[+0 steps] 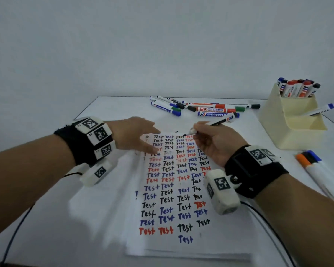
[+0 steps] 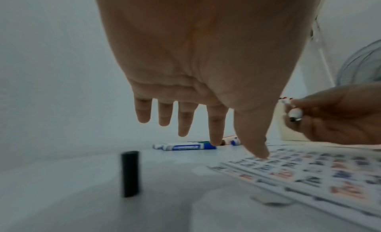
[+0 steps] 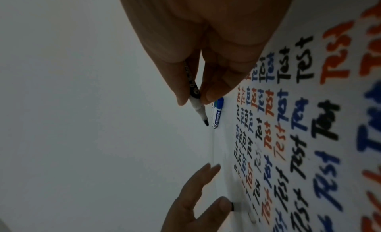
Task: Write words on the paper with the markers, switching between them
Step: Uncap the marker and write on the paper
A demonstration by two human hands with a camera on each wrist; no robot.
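Pinching an uncapped black marker [image 1: 210,125] in right hand [image 1: 214,145] fingers, left hand [image 1: 135,134] fingers spread, empty, over paper [image 1: 172,189]

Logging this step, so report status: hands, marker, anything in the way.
Left hand open, fingers spread above the paper. Right hand pinches an uncapped black marker, tip off the sheet. Black cap upright on the table, left of the paper.

A white sheet of paper [image 1: 168,189] lies flat on the table, filled with rows of the word "Test" in black, blue and red. An uncapped black marker [image 1: 210,125] is tilted over the paper's far edge, tip down, while its black cap [image 2: 130,173] stands upright left of the paper. Capped markers [image 1: 197,107] lie scattered beyond the paper's far edge.
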